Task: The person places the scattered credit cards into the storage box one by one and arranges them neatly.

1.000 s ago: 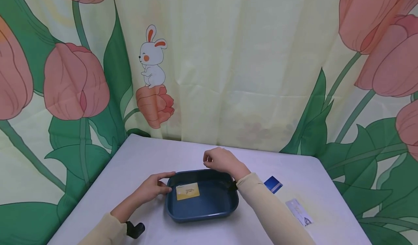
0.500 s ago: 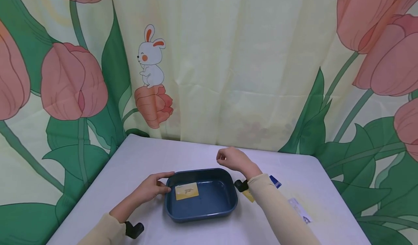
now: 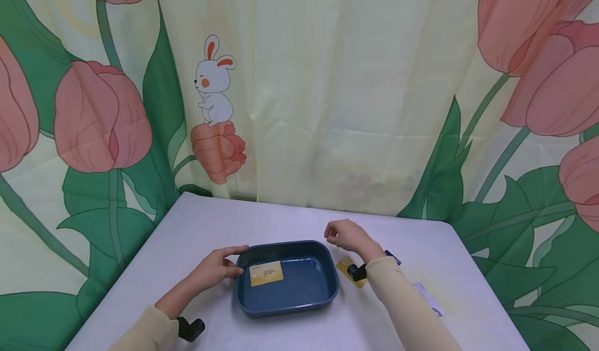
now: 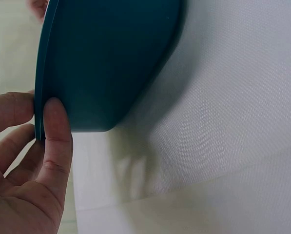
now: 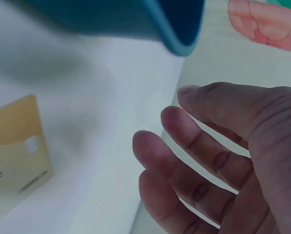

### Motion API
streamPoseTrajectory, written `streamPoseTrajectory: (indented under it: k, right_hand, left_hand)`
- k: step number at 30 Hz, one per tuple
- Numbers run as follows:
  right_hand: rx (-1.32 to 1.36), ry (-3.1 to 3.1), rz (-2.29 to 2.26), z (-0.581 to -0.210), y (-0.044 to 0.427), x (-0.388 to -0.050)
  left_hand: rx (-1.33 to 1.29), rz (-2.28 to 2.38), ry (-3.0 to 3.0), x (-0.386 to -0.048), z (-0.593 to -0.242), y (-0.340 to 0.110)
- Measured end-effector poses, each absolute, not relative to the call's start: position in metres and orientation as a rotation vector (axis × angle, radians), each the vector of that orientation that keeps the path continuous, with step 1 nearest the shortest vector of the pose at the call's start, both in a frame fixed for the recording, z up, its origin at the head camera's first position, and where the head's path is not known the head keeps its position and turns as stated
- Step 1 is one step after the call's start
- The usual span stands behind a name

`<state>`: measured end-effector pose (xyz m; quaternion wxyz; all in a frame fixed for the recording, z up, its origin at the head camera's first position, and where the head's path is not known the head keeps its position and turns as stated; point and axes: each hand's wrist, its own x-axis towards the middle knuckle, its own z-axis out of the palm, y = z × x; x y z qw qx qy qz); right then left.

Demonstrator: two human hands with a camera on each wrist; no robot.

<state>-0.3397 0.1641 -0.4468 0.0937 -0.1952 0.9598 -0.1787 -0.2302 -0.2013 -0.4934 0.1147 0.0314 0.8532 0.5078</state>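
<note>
A dark blue rectangular tray (image 3: pixel 309 283) stands on the table, a gold card (image 3: pixel 266 273) lying flat inside its left part. My left hand (image 3: pixel 212 270) grips the tray's left rim; in the left wrist view its thumb presses the outer wall (image 4: pixel 101 63) with fingers on the other side. Beyond the tray's back right corner hovers my right hand (image 3: pixel 351 236), fingers loosely curled and holding nothing. A second gold card (image 3: pixel 345 267) lies on the table right of the tray, partly covered by the black wrist camera; the right wrist view shows that gold card (image 5: pixel 18 151) below the hand.
Right of my right wrist, a blue card (image 3: pixel 392 258) peeks out from behind the sleeve. A pale lilac card (image 3: pixel 429 299) lies farther right, partly hidden by the forearm. A curtain (image 3: pixel 299 106) with printed tulips and a rabbit hangs behind the white table (image 3: pixel 262 221).
My right hand has moved right, from above the tray's back rim to past its corner, uncovering the second gold card. The left hand keeps its hold on the rim.
</note>
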Motion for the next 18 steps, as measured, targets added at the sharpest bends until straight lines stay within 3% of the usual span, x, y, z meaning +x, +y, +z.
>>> streamPoseTrajectory:
  k: [18]
  right_hand:
    - [-0.375,2.842,-0.540,-0.480,0.194,-0.337]
  left_hand:
    - [0.100,1.505,2.476,-0.233,-0.499,-0.205]
